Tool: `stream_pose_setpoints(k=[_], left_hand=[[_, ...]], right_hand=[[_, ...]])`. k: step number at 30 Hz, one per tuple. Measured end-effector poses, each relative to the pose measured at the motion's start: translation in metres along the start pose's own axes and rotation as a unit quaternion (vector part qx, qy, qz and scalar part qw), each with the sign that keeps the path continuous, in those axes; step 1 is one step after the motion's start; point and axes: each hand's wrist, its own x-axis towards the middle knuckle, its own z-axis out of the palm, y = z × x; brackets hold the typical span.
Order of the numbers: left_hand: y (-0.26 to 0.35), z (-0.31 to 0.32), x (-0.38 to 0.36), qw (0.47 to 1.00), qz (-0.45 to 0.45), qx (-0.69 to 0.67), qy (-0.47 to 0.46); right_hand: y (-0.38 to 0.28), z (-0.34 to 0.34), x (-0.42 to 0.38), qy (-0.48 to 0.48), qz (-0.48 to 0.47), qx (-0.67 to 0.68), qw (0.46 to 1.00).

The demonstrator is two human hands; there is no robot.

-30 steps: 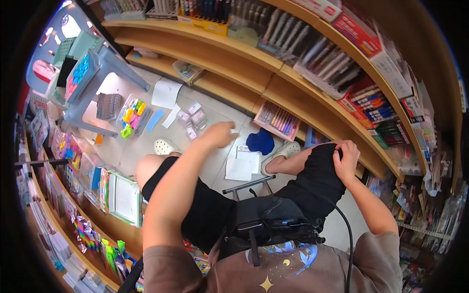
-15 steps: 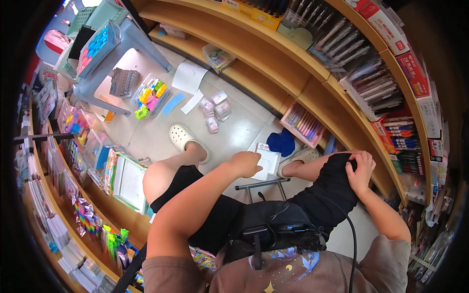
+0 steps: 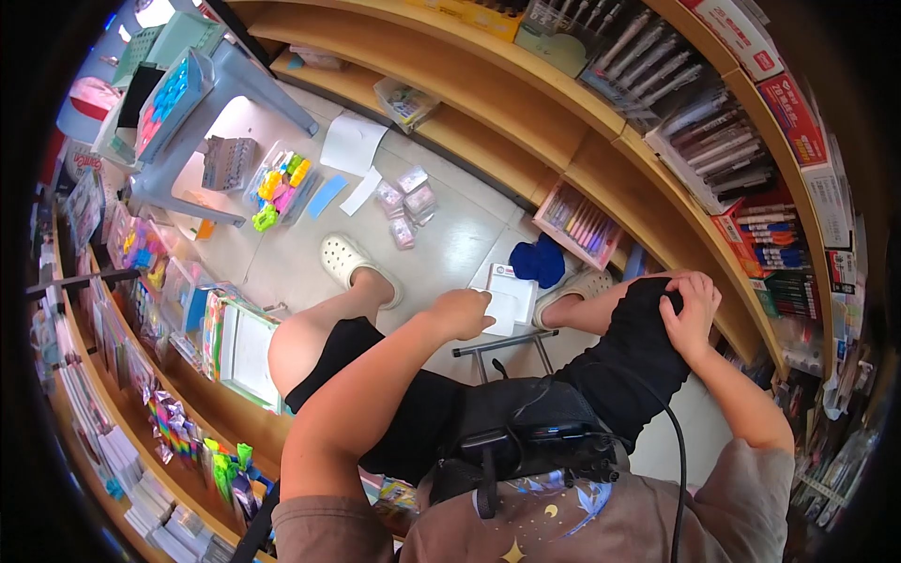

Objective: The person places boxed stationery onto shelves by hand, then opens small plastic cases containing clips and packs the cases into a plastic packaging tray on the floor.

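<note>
My left hand [image 3: 458, 314] is closed, its fingers curled, over the floor between my knees. What it holds, if anything, is hidden; its fingertips overlap the edge of a white sheet [image 3: 500, 317] in this view. Beside that lies a shallow white box [image 3: 513, 289] with small print on its rim. A dark blue cloth-like bundle [image 3: 538, 261] sits against the box, close to my right shoe [image 3: 574, 298]. On my right knee, over black shorts [image 3: 633, 352], rests my right hand [image 3: 693, 305] with its fingers spread and nothing in it.
Wooden shelves [image 3: 526, 103] with pens curve along the right. A drawer-like box of markers [image 3: 577, 225] stands by the lowest shelf. Small clear packs [image 3: 408, 202], papers [image 3: 352, 144] and a tub of colourful pieces [image 3: 279, 188] lie ahead, near a grey-blue stool [image 3: 249, 80].
The whole view has shifted slightly. My left hand is drawn back a little to the left, still curled. My right hand stays on the knee.
</note>
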Motion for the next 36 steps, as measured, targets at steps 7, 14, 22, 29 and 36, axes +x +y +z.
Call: stream_pose_setpoints(k=[7, 14, 22, 29, 36], left_hand=[[-0.002, 0.003, 0.006, 1.0, 0.01, 0.012, -0.013], [0.003, -0.007, 0.011, 1.0, 0.013, 0.021, -0.016], [0.008, -0.011, 0.017, 0.999, -0.002, 0.021, -0.024], [-0.006, -0.015, 0.028, 1.0, -0.009, 0.026, 0.005], [-0.007, -0.019, 0.036, 0.999, -0.016, 0.028, 0.02]], right_hand=[[0.009, -0.001, -0.003, 0.004, 0.012, 0.004, 1.0], [0.013, -0.005, -0.006, 0.036, 0.016, 0.021, 0.999], [0.023, -0.002, -0.017, 0.056, 0.044, 0.046, 0.996], [0.033, 0.0, -0.026, 0.087, 0.047, 0.068, 0.993], [0.039, -0.001, -0.037, 0.099, 0.07, 0.086, 0.989]])
